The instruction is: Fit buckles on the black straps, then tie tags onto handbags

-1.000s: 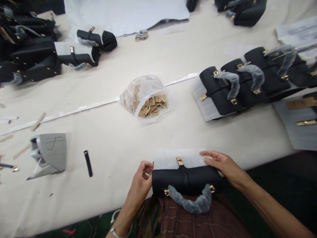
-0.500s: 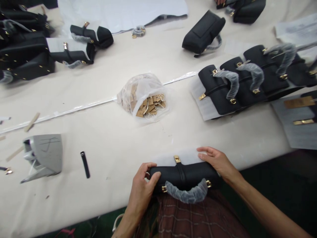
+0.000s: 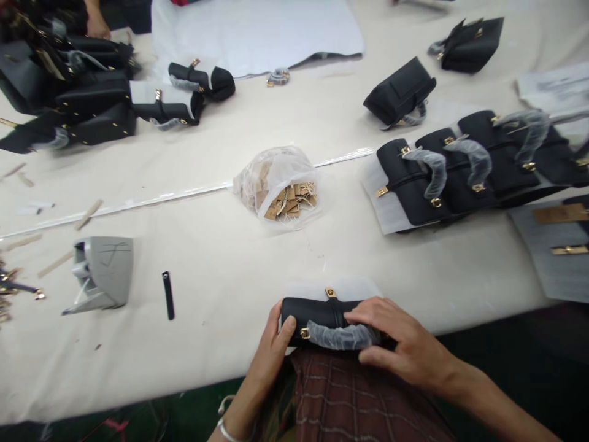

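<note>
A black handbag (image 3: 313, 312) lies at the table's front edge, against the brown checked cloth over my lap. White sheet (image 3: 299, 288) shows behind it. A gold clasp (image 3: 331, 293) tips the strap across its middle, and clear plastic wraps its handle (image 3: 338, 337). My left hand (image 3: 271, 341) grips the bag's left end, thumb on the front and fingers behind. Over the right end lies my right hand (image 3: 402, 341), fingers on top near the strap and thumb by the handle's right end, hiding that side.
A bag of brown tags (image 3: 285, 199) rests mid-table. Wrapped black handbags (image 3: 416, 181) line the right, and more (image 3: 99, 98) are piled at left. A grey tape dispenser (image 3: 110, 270) and black strap (image 3: 168, 294) are at left. Another person's hand (image 3: 96, 21) shows at top left.
My right hand has moved left and down from the bag's back right corner onto its top and handle end. The handle sits higher against the bag. The camera view has shifted left.
</note>
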### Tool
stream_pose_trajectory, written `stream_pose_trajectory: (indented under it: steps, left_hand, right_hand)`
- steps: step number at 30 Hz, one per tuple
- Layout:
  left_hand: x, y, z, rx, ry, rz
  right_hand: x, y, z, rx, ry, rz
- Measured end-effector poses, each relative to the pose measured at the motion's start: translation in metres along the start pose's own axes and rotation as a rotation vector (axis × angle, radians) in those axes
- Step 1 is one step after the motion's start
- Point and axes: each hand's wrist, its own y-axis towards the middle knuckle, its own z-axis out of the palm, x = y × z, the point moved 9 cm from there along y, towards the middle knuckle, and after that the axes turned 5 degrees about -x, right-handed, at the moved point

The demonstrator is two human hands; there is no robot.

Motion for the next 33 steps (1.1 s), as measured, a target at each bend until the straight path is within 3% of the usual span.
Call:
stream_pose_trajectory:
  steps: [3,7,9,12,18,23,29,33]
  left_hand:
    - [-0.021,0.014,0.008,0.026,-0.008,0.079]
    - [-0.067,0.046,0.011,-0.015,-0.183,0.215]
    - [-0.089,0.06,0.01,-0.064,-0.229,0.285]
    - [-0.109,0.073,0.013,-0.103,-0.187,0.35]
    - [-0.101,0.078,0.017,-0.134,-0.007,0.381]
    - [-0.09,0.09,0.002,-0.264,0.229,0.511]
    - [-0.109,0.137,-0.005,-0.357,0.417,0.559]
    - [-0.129,0.172,0.005,-0.378,0.559,0.526]
  right_hand:
    - [-0.008,0.008,0.0,-0.061,0.093,0.097]
    - [-0.041,0.007,-0.037,-0.417,0.394,0.39]
    - [-0.043,0.011,-0.055,-0.555,0.51,0.385]
    - [-0.04,0.033,-0.069,-0.542,0.549,0.308]
    - [-0.055,0.065,-0.091,-0.617,0.606,0.297]
    - [-0.054,0.061,-0.089,-0.563,0.686,0.345]
    - [-0.071,0.044,-0.094,-0.624,0.66,0.482]
    - [-0.082,0.031,-0.103,-0.684,0.609,0.496]
